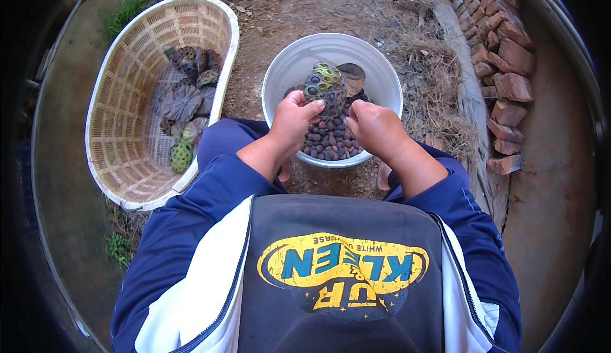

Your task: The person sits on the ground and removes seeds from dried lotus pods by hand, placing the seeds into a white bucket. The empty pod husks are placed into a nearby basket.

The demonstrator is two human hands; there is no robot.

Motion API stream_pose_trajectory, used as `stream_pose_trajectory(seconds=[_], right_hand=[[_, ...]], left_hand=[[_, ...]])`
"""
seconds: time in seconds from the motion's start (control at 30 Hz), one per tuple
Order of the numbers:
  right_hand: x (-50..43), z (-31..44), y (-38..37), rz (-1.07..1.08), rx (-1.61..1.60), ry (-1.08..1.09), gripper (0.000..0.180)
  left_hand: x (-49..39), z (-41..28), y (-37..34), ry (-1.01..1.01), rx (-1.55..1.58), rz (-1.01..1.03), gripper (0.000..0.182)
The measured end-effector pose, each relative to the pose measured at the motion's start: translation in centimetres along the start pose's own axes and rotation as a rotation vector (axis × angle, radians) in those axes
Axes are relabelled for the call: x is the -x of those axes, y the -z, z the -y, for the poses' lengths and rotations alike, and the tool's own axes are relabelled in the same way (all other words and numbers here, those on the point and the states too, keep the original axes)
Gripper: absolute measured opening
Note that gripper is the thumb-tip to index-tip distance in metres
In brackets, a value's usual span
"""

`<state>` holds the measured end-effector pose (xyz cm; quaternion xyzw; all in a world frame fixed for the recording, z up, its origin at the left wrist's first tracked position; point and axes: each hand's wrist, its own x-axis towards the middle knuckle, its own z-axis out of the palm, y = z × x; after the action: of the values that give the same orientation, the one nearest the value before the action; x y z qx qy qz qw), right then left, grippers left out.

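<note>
My left hand (292,120) grips a green and dark lotus seed pod (325,88) over a white plastic bucket (281,74), thumb on the pod's lower left face. Round dark seeds sit in the pod's holes. My right hand (375,126) is just right of the pod, its fingers bent; the fingertips are turned away, so whether they hold a seed is hidden. Loose brown lotus seeds (329,142) fill the near part of the bucket. A brown dried pod (352,78) lies behind the held one, inside the bucket.
Left of the bucket stands a pale woven-look plastic basket (112,129) with dried, dark lotus pods (180,101) and a greener pod (181,157). Stacked red bricks (515,56) line a ledge at the right. Dry grass (441,76) lies beside the bare soil.
</note>
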<state>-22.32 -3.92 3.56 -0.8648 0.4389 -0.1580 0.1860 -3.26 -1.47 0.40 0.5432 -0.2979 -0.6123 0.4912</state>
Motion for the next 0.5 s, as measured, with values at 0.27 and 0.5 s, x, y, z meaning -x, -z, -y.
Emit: stream_pose_trajectory(seconds=[0.27, 0.5], right_hand=[[-0.5, 0.6, 0.8, 0.159, -0.039, -0.074, 0.043], [0.0, 0.3, 0.9, 0.088, -0.159, 0.037, 0.042]], left_hand=[[1.4, -0.7, -0.2, -0.014, -0.004, 0.288, 0.017], [2.0, -1.7, 0.4, 0.153, 0.167, 0.445, 0.022]])
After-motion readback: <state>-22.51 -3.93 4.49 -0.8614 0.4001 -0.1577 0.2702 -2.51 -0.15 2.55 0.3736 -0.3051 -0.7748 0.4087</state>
